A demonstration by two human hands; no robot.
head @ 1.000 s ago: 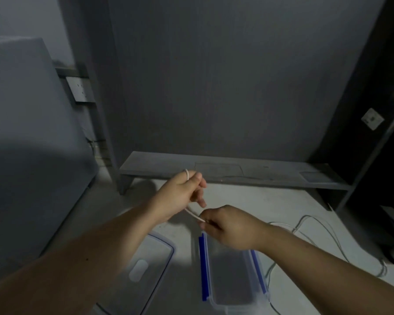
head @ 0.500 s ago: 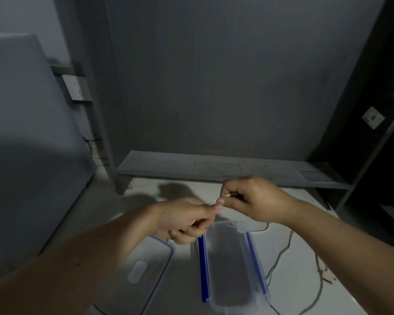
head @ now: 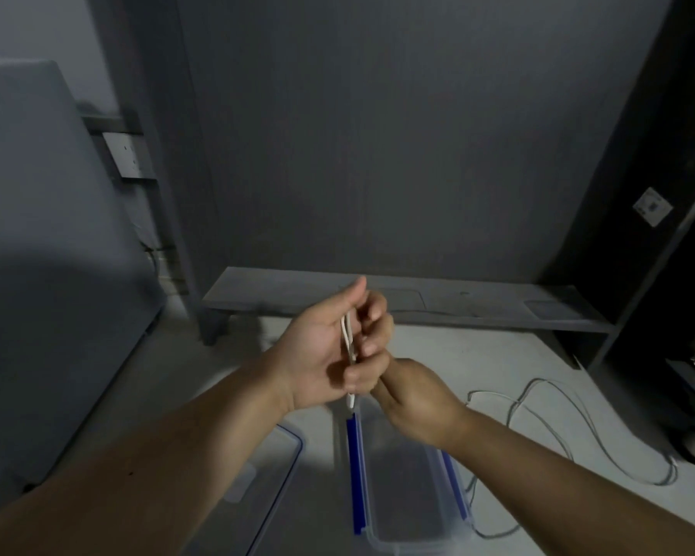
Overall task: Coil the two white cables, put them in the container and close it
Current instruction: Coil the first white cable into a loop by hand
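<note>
Coiling under way

Lower centre, the clear rectangular plastic container with blue clips point(head: 406, 495) stands open (flat clear lid point(head: 265, 471) beside it). Above, the left hand point(head: 326, 355) curls its fingers round thin white cable loops point(head: 348, 339). The right hand point(head: 414, 399) hides its fingers, so its grip is unclear. Best to keep loops small and even, drawing slack from the loose white cable point(head: 578, 435) at right.

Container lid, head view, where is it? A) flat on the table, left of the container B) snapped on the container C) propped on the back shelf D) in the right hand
A: the lid lies flat on the table just left of the open container.
</note>
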